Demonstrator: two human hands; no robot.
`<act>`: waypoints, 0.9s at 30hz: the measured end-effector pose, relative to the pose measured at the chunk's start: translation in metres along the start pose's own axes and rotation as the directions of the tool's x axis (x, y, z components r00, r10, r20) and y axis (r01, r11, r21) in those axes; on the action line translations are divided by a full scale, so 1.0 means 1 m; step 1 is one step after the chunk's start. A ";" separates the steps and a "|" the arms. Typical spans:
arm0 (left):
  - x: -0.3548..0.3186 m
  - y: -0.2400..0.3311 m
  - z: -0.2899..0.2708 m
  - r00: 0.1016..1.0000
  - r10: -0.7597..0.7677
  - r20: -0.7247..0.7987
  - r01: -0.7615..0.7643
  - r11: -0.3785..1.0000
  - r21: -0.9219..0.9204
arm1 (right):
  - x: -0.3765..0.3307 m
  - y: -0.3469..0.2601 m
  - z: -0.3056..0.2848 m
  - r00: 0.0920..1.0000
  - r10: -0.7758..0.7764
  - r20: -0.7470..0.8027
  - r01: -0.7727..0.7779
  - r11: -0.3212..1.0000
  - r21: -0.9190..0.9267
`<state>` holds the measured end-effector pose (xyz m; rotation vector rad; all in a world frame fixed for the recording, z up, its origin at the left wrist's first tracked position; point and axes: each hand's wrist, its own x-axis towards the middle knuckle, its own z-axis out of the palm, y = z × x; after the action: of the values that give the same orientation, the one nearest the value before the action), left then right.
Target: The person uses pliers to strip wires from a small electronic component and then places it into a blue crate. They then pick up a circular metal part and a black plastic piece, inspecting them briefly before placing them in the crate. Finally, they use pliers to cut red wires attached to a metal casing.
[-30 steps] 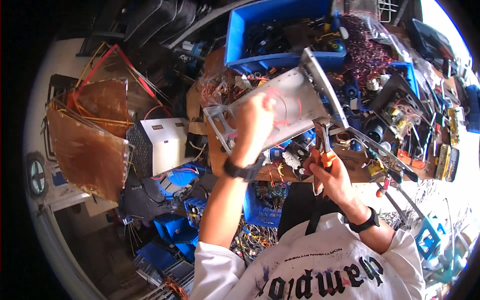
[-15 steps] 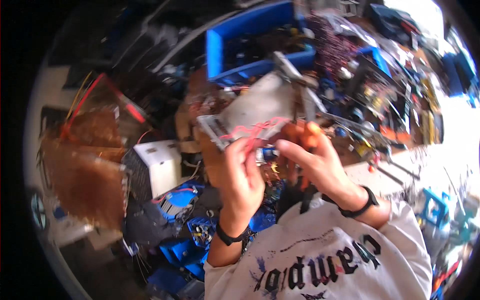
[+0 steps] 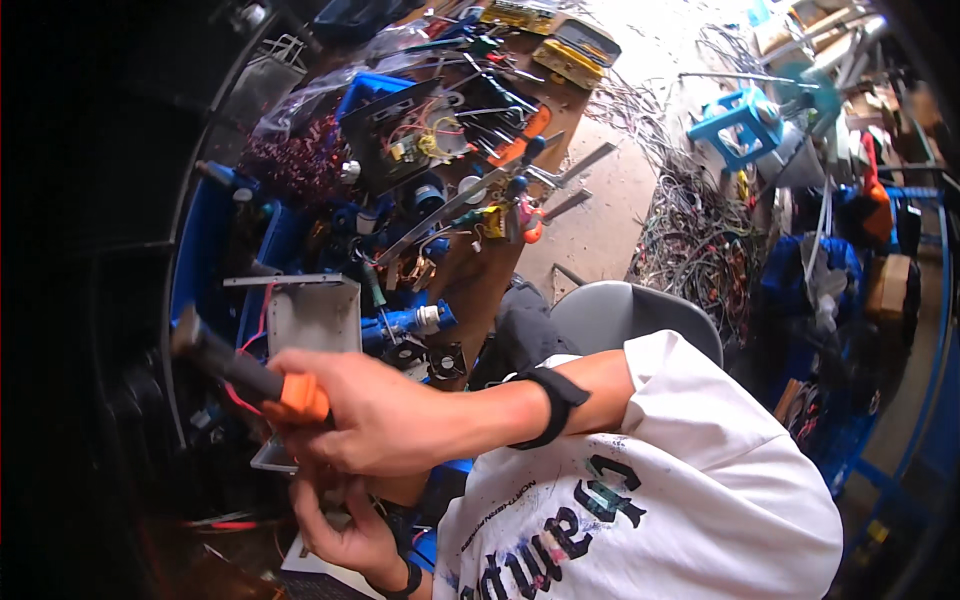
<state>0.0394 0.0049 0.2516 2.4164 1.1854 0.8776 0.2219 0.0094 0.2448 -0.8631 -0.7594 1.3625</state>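
Observation:
My right hand (image 3: 370, 410) is closed round an orange-and-black tool (image 3: 300, 398), whose dark blurred end points up and left. Below it, close against it, is my left hand (image 3: 350, 535) with bent fingers; the fingertips are partly hidden, so what they hold does not show. A thin red wire (image 3: 236, 398) loops behind the tool and runs toward my hands. Just beyond stands an open light-grey metal case (image 3: 315, 315) with a raised rim. Both wrists carry black bands.
Beyond the case lies a blue bin (image 3: 262, 245). Screwdrivers, a blue cylinder (image 3: 405, 320), small fans and an open black box of parts (image 3: 405, 140) crowd the bench. A grey chair (image 3: 640, 320) stands right, near a heap of tangled cables (image 3: 695, 235).
The view has swung right, putting the bench and both hands further left in the picture. My right hand now covers much of the left hand's fingers. The red wire shows less.

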 end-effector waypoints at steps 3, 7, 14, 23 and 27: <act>0.002 -0.004 -0.005 0.998 0.015 0.067 0.000 0.974 -0.227 | -0.023 -0.040 -0.033 0.991 -0.119 -0.056 0.120 0.993 0.014; 0.005 -0.040 -0.012 0.987 -0.069 0.144 0.080 0.994 -0.077 | -0.105 -0.090 -0.103 0.818 -0.392 -0.421 0.220 0.889 -0.401; -0.019 -0.101 -0.040 0.941 -0.336 0.050 0.338 0.940 -0.041 | -0.233 -0.142 -0.235 0.461 -0.459 -0.760 0.012 0.859 -0.512; -0.041 -0.141 -0.042 0.847 -0.530 -0.024 0.531 0.847 0.018 | -0.264 -0.102 -0.320 0.451 -0.233 -0.862 -0.250 0.894 -0.373; -0.041 -0.133 -0.042 0.814 -0.576 -0.073 0.581 0.810 0.081 | -0.240 -0.097 -0.341 0.496 -0.154 -0.854 -0.249 0.917 -0.310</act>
<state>-0.0868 0.0533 0.1993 1.9039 1.8802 0.6828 0.5478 -0.2573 0.1674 -1.7384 -0.1688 0.6082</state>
